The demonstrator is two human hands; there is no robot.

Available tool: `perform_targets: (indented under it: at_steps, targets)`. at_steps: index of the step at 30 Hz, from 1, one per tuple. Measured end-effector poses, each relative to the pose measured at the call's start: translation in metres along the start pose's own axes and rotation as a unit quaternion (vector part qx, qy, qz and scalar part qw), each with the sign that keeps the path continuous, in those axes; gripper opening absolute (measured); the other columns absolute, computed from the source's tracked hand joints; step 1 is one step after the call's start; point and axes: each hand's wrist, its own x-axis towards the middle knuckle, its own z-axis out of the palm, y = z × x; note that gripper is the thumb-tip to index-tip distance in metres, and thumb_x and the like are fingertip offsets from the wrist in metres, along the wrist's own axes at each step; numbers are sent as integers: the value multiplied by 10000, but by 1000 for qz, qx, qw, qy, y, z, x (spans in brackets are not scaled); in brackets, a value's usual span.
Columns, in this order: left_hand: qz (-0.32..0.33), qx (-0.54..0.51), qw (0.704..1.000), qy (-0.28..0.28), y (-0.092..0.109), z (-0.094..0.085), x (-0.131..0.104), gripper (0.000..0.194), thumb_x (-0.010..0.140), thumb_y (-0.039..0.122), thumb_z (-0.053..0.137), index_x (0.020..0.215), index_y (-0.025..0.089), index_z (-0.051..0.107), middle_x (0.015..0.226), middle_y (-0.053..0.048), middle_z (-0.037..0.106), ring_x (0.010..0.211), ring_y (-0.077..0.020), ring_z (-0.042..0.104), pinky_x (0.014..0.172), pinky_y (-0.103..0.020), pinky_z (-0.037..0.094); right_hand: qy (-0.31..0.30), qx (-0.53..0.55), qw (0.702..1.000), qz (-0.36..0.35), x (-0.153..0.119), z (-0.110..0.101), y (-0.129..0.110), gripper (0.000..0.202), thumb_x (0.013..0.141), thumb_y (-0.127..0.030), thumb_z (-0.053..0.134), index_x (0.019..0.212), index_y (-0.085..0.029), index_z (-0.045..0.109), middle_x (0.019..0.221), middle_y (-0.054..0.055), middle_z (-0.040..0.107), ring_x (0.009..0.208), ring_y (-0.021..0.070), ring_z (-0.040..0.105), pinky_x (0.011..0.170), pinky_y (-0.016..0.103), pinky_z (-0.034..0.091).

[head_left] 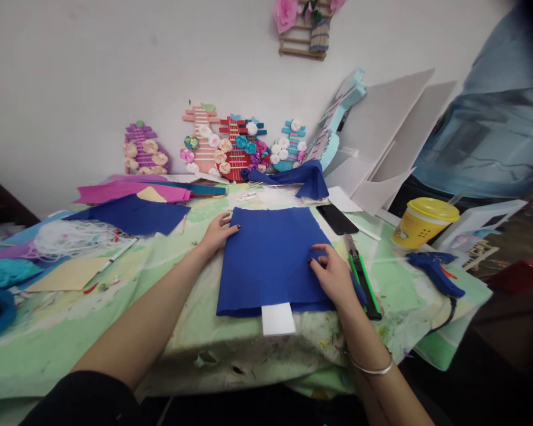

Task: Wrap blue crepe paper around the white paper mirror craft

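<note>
Blue sheet is lying flat; left hand, unclenched, is touching it at 10 o'clock; right hand is resting at 3, its grip I cannot determine.

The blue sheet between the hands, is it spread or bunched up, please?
Spread: the blue sheet lies mostly flat, its broad face and far edge showing.

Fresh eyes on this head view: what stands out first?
The big blue sheet at center, between the left hand at its left edge and the right hand at its right. Behind it, colorful flower-trimmed ornaments line the wall. Off right, a bright yellow cup stands beyond a blue glue gun.
</note>
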Motion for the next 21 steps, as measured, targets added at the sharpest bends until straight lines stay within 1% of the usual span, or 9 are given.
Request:
perform_targets:
  at_steps: [2, 4, 6, 9, 12, 15, 18, 21]
  targets:
    - [-37, -16, 999, 19, 1, 2, 1, 719, 714, 281, 699, 1332, 112, 373, 1248, -203, 556, 1028, -230, 623, 853, -339, 520, -8, -2, 1000, -3, 0, 0, 0, 314, 762, -271, 475, 1060, -193, 540, 536, -61, 458, 499, 146, 455, 522, 247, 307]
    - [-66, -24, 997, 26, 3, 4, 0, 723, 715, 264, 710, 1331, 118, 360, 1158, -193, 603, 898, -214, 662, 770, -336, 546, -15, -6, 1000, -5, 1, 0, 0, 315, 766, -269, 473, 1065, -195, 538, 533, -63, 453, 494, 145, 453, 518, 248, 305]
    - [-83, -31, 996, 18, 6, 5, -1, 716, 702, 263, 730, 1312, 130, 378, 1030, -156, 651, 768, -200, 673, 685, -327, 557, -21, -9, 1000, -5, 0, 1, 1, 314, 770, -265, 472, 1070, -198, 535, 534, -64, 453, 496, 146, 455, 523, 249, 306]
    - [-92, -43, 995, 4, 13, 8, -5, 708, 683, 244, 750, 1287, 138, 397, 863, -96, 675, 638, -181, 659, 603, -311, 552, -20, -9, 1000, -5, 0, 1, 0, 303, 774, -265, 471, 1063, -202, 538, 545, -61, 461, 510, 150, 466, 536, 254, 312]
    - [-88, -51, 995, 8, 18, 8, -8, 715, 671, 232, 761, 1280, 136, 399, 795, -70, 671, 596, -174, 648, 571, -298, 542, -17, -4, 1000, -11, 1, 1, -1, 283, 777, -263, 465, 1041, -201, 547, 548, -58, 459, 533, 159, 482, 545, 259, 316]
    - [-71, -50, 996, 23, 19, 4, -6, 735, 659, 250, 774, 1287, 160, 403, 787, -51, 667, 610, -174, 651, 568, -289, 536, -32, -1, 999, -18, 7, 3, -5, 277, 773, -241, 463, 1033, -198, 549, 568, -50, 478, 557, 163, 491, 555, 263, 323]
    - [-54, -41, 996, 52, 18, -5, -1, 737, 646, 251, 781, 1283, 180, 417, 767, -26, 655, 611, -162, 645, 570, -274, 531, -62, -3, 997, -36, 17, 6, -14, 276, 770, -214, 458, 1031, -191, 548, 585, -44, 493, 569, 163, 490, 559, 265, 324]
    - [-48, -31, 995, 80, 15, -17, 4, 736, 637, 242, 782, 1277, 170, 426, 710, -5, 636, 579, -154, 629, 565, -275, 527, -81, -15, 995, -54, 28, 11, -26, 266, 774, -186, 455, 1021, -188, 554, 592, -44, 500, 572, 158, 488, 567, 262, 331]
